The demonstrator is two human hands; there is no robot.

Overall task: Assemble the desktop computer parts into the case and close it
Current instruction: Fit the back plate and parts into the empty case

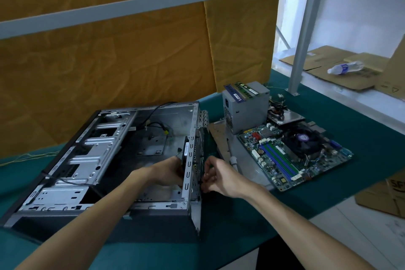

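A: Head view. Open case (105,160) lies on its side on the green surface (241,226). Step in hand looks like mounting the rear fan (186,149) on the case's back wall.

B: Hands?

A: Left hand (168,173) is inside the case, curled round the fan, holding it against the wall. Right hand (217,180) is outside the same wall, fingertips pinching something small and dark, likely a screw; too small to confirm.

B: Other parts?

A: Right of the case: motherboard (293,155), power supply (245,107) standing behind it, screwdriver (233,158) lying just beside the case.

B: Next?

A: My read: start the screw in the fan hole, then pick up the driver. Fan must stay aligned. Both forearms reach forward from the near edge, wrists bent toward the wall.
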